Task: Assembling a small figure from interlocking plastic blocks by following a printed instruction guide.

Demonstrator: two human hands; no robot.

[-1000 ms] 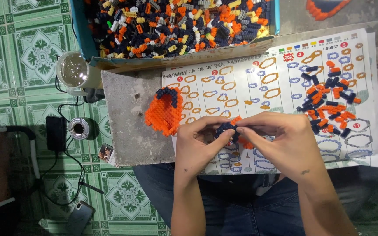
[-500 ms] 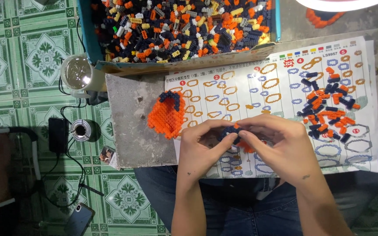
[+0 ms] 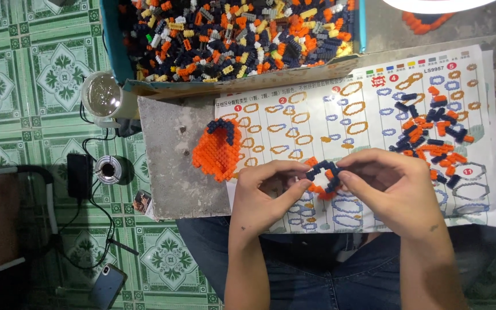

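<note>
Both hands' fingers [image 3: 294,189], as before, clenched on the small orange-and-navy brick piece [image 3: 322,178], now slightly lower over the instruction sheet [image 3: 363,109].

Left hand [image 3: 268,186] and right hand [image 3: 388,183] pinch a small orange-and-navy brick piece [image 3: 322,178] above the instruction sheet [image 3: 317,115].

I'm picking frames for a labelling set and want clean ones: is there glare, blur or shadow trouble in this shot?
Head view: a lamp at the top edge is blown out to white; the left hand, right hand and the small brick assembly between them are evenly lit and fairly sharp; the floor tiles look dimmer.
</note>
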